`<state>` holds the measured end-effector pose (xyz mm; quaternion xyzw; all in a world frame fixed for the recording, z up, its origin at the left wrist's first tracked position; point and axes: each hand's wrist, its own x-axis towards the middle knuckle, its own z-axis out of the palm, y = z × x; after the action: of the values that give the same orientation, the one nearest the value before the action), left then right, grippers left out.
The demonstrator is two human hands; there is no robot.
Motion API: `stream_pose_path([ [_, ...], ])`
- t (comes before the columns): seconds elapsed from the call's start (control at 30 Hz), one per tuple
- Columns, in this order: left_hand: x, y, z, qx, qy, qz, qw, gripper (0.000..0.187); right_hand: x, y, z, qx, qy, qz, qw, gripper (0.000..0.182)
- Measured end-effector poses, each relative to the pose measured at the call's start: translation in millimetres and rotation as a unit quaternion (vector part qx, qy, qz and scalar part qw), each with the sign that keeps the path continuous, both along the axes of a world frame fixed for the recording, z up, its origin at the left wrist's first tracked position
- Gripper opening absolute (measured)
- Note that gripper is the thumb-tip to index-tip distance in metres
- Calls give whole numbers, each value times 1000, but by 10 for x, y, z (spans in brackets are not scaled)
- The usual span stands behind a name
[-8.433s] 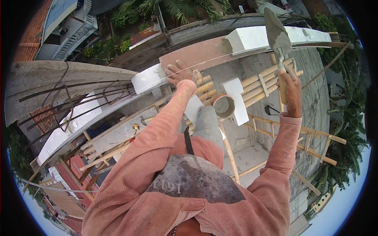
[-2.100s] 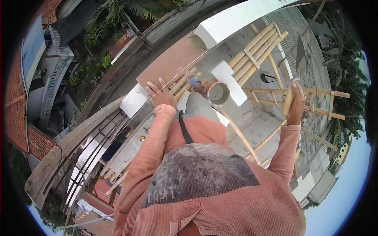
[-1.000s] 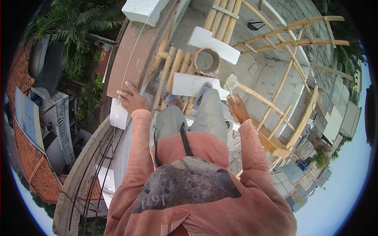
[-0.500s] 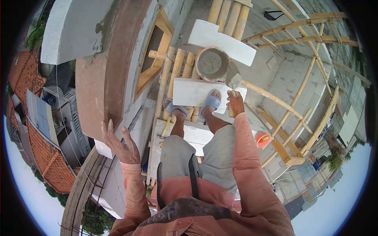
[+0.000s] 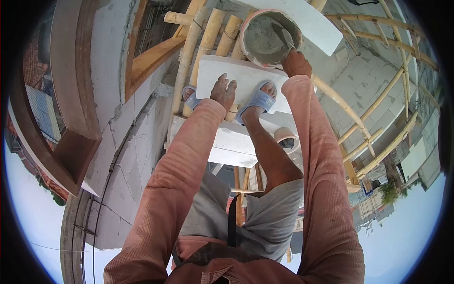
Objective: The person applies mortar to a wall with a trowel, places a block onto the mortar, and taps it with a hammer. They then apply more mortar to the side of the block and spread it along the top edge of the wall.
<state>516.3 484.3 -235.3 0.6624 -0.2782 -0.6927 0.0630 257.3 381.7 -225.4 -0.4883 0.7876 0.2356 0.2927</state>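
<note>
My right hand (image 5: 297,64) is closed round the handle of a trowel (image 5: 283,37), whose blade dips into grey wet mortar (image 5: 261,35) in a round bucket (image 5: 246,29). The bucket stands just beyond a white block (image 5: 208,75) at my feet. Over the near edge of that block, my left hand (image 5: 223,92) reaches forward with its fingers apart and nothing in them. The trowel's handle is mostly hidden by my right hand.
Bamboo poles (image 5: 208,40) form the platform under the blocks. Another white slab (image 5: 317,26) lies behind the bucket. A small bucket (image 5: 287,139) sits beside my leg. Wooden window frame (image 5: 156,61) and wall are at left; bamboo rails (image 5: 345,106) run along the right.
My right hand has moved the trowel into the bucket's mortar. My left hand has swung inward from the left wall to above the white block. The view has moved closer to the platform.
</note>
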Motion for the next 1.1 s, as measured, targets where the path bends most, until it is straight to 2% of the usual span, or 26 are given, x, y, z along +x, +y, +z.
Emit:
stream_pose_path([
  [0.07, 61, 306, 138, 32, 72, 83, 993, 70, 126, 98, -206, 8, -35, 54, 998, 33],
  [0.13, 253, 791, 354, -6, 45, 7, 999, 69, 320, 113, -190, 47, -82, 118, 988, 36],
  [0.17, 460, 1136, 494, -52, -16, -114, 992, 68, 303, 107, -113, 56, -84, 102, 990, 38],
  [0.23, 718, 1033, 1461, -27, -126, -259, 957, 70, 122, 32, 110, 70, -85, 73, 991, 41],
  [0.27, 900, 1173, 1719, -18, -155, -301, 941, 75, 9, 123, 96, -4, -69, 57, 996, 46],
  [0.3, 1060, 1303, 1938, -7, -186, -342, 921, 80, -101, 129, -1, 1, -61, 42, 997, 46],
  [0.37, 1209, 1292, 2444, 149, -186, -361, 902, 99, -216, 154, -218, 17, -47, 10, 999, 48],
  [0.43, 1217, 1439, 2795, 146, -192, -420, 875, 107, -14, 186, -334, -1, -68, -19, 997, 47],
  [0.47, 1188, 1494, 2863, 145, -194, -447, 861, 112, 141, 205, -385, -8, -85, -16, 996, 47],
  [0.53, 1129, 1570, 2812, 149, -206, -433, 865, 115, 338, 263, -598, -52, -107, -9, 993, 48],
  [0.63, 1050, 1620, 2772, 165, -223, -435, 857, 116, 225, 287, -729, -9, -183, -64, 981, 52],
  [0.73, 1102, 1688, 2728, 160, -223, -423, 863, 113, -49, 350, -331, 31, -270, -229, 935, 53],
  [0.83, 1160, 1658, 2735, 153, -230, -406, 871, 107, -316, 637, -250, -1, -341, -297, 892, 52],
  [0.97, 1107, 1504, 2762, 191, -226, -427, 854, 101, -412, 903, -52, -76, -371, -282, 882, 47],
  [1.1, 1138, 1469, 2786, 181, -203, -406, 873, 105, -400, 898, 120, -81, -373, -274, 883, 42],
])
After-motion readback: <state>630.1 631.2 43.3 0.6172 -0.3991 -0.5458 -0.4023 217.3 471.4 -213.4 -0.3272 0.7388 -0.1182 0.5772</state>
